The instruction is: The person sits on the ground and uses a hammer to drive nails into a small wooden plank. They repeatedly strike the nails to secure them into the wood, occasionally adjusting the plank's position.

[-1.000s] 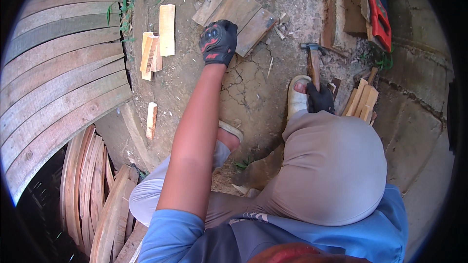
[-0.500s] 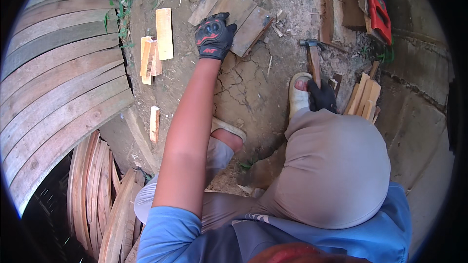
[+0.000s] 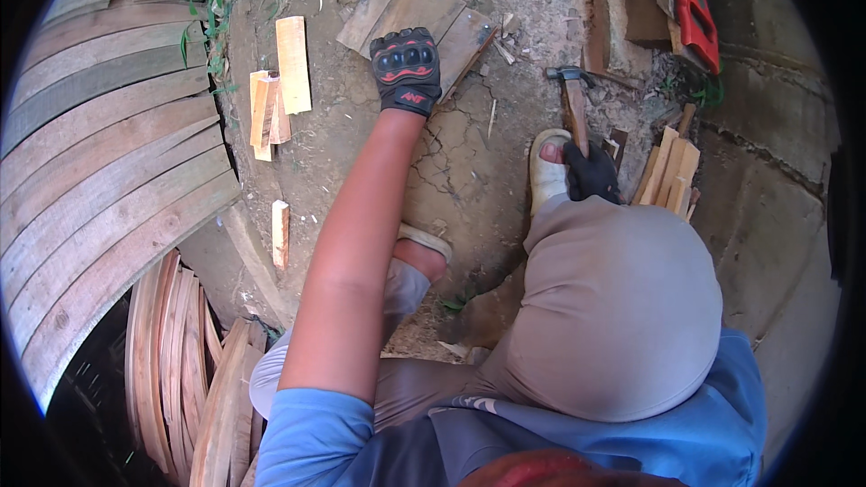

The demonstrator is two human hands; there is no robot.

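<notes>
Plank panel on ground. Left hand over panel's near edge; grip hidden, cannot tell. Right hand, right of panel, grip wrapped round hammer. Careless swing could strike sandalled foot beside it.

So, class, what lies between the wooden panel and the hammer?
The head view shows dirt between the wooden panel and the hammer, with small wood chips near the panel and a thin sliver lower down.
</notes>
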